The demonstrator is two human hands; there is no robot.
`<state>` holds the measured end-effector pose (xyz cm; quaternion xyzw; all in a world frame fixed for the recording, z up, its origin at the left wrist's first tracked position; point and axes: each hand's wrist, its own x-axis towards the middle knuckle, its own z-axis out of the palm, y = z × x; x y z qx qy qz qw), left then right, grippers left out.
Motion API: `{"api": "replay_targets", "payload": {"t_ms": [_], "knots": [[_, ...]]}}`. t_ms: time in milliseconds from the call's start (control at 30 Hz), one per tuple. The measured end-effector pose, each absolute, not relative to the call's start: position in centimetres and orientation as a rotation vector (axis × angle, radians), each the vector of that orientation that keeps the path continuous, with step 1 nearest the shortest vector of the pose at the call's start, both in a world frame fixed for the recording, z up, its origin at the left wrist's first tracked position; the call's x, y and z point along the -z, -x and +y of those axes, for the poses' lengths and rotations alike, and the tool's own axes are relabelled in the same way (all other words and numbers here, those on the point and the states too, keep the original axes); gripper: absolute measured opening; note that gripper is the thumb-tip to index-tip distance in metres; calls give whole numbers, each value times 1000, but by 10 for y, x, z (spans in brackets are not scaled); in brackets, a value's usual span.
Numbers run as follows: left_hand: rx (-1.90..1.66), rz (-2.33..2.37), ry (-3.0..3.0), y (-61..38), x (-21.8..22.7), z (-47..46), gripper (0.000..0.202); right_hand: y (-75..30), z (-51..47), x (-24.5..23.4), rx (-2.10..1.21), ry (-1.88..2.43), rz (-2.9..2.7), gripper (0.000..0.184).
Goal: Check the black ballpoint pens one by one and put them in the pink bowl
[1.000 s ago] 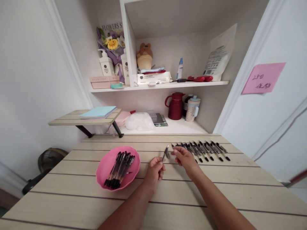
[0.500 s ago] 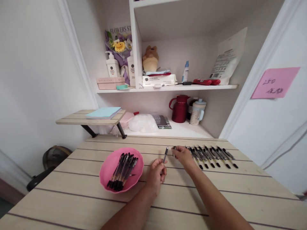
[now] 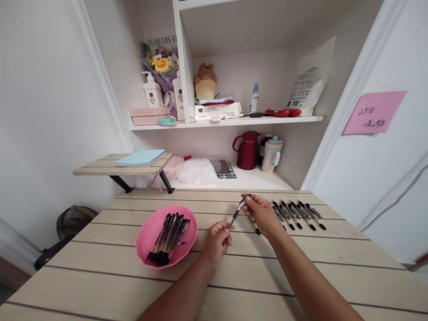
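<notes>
Between the bowl and the row of pens, my left hand (image 3: pixel 218 240) is closed around the lower part of a black gel pen (image 3: pixel 235 216), which slants up to the right. My right hand (image 3: pixel 262 211) pinches a dark pen cap (image 3: pixel 246 199) at the pen's upper end. Cap and pen tip meet there; how far the cap is on cannot be told. A pink scalloped bowl (image 3: pixel 142 243) to the left holds several capped black pens (image 3: pixel 169 238). To the right, several more pens (image 3: pixel 301 214) lie side by side on the table, partly behind my right hand.
The slatted wooden table (image 3: pixel 247 285) reaches back to a white shelf unit (image 3: pixel 227 124). A small raised stand (image 3: pixel 90 167) carrying blue paper (image 3: pixel 140 157) is at the back left. A red jug (image 3: pixel 247 151) and a pale cup (image 3: pixel 270 156) stand behind the table.
My right hand has brought the cap left onto the upper end of the pen, where before there was a gap. The view has shifted slightly.
</notes>
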<state>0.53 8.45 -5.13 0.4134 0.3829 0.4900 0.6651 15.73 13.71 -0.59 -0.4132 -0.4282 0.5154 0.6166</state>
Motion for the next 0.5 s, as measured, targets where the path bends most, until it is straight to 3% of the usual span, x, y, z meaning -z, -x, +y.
{"api": "replay_targets", "payload": {"t_ms": [500], "knots": [[-1076, 915, -959, -6, 53, 84, 22, -139, 118, 21, -1252, 1073, -1059, 33]]}}
